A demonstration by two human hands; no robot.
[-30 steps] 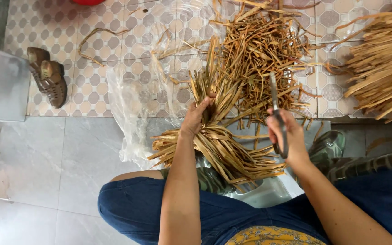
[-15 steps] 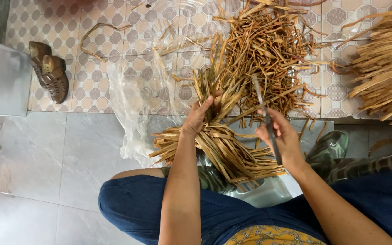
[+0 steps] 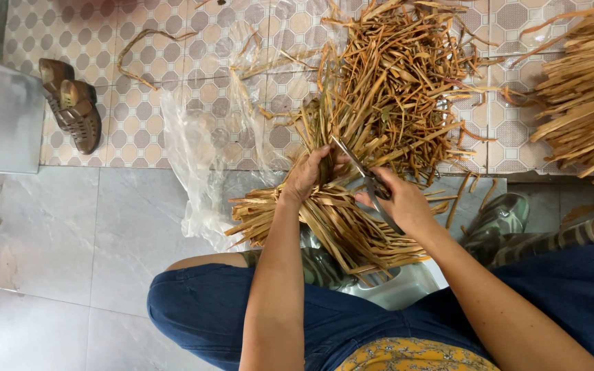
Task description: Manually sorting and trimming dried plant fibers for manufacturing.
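My left hand (image 3: 309, 173) grips a bundle of dried tan plant strips (image 3: 324, 220) around its middle, and the lower ends fan out over my lap. My right hand (image 3: 400, 201) holds a pair of scissors (image 3: 362, 175), its blades pointing up and left into the bundle just beside my left fingers. Behind the hands, a large loose heap of the same dried strips (image 3: 400, 75) lies on the patterned tile floor.
A clear plastic sheet (image 3: 207, 137) lies crumpled to the left of the heap. A second pile of strips (image 3: 586, 96) sits at the right edge. A pair of brown sandals (image 3: 70, 103) rests at the left beside a grey box (image 3: 5, 117). A white stool (image 3: 400, 285) shows under my legs.
My right hand has swung the scissors from upright at the right of the bundle leftwards, so the blades now reach into the strips by my left hand.
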